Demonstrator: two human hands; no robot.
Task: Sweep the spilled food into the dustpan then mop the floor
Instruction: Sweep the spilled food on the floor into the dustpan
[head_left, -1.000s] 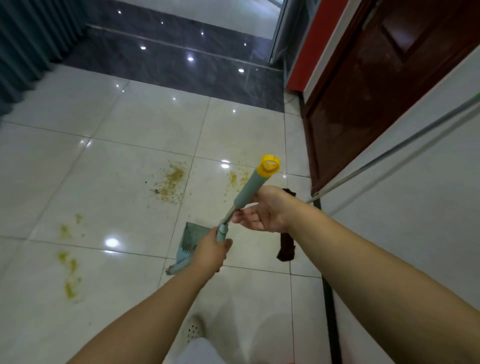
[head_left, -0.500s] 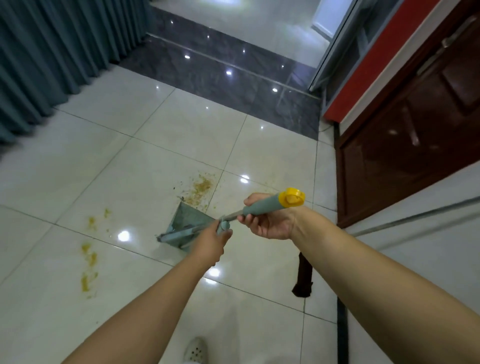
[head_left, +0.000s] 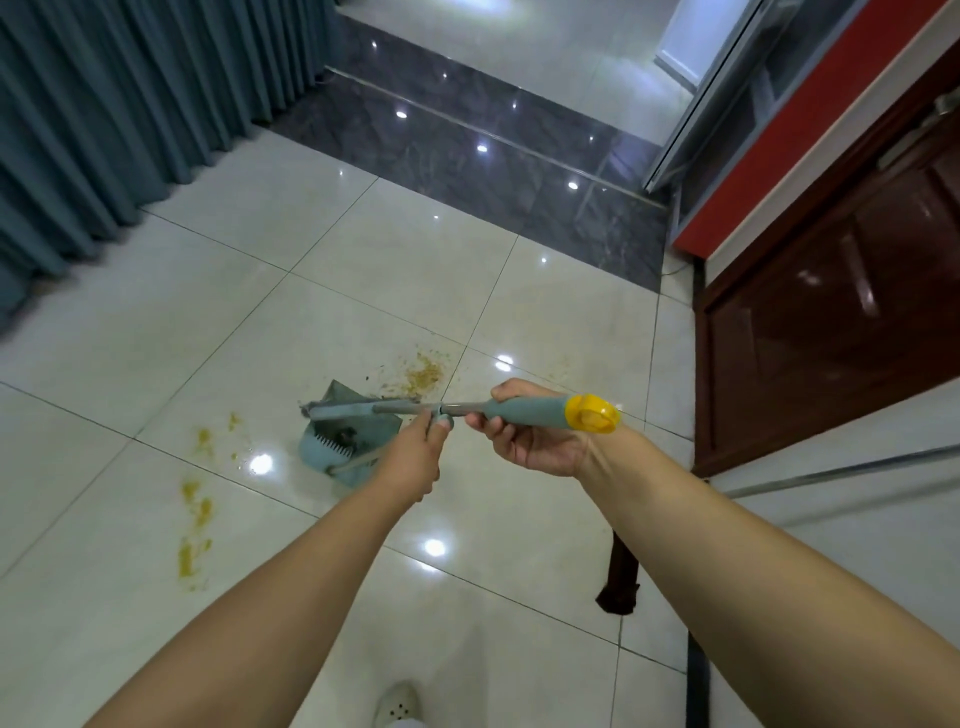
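Note:
My right hand (head_left: 530, 436) grips the broom's (head_left: 524, 410) teal handle, just left of its yellow end cap. The broom lies nearly level in the air, with its grey-blue head (head_left: 332, 412) pointing left. My left hand (head_left: 415, 460) is closed around the top of the thin metal handle of the teal dustpan (head_left: 337, 444), which hangs tilted just above the floor under the broom head. Spilled yellow food (head_left: 423, 371) lies just behind the dustpan. More yellow food streaks (head_left: 195, 519) mark the tiles to the left.
Teal curtains (head_left: 130, 104) hang along the left. A dark wooden door (head_left: 831, 322) and red wall (head_left: 810, 130) stand on the right. A metal mop pole (head_left: 841, 472) leans there, with its dark cloth head (head_left: 618, 577) on the floor. My white shoe (head_left: 397, 704) shows below.
The broom handle has swung from nearly upright down to almost level. The dustpan has tilted and lifted with my left hand. The view has shifted so more of the curtain and far floor shows.

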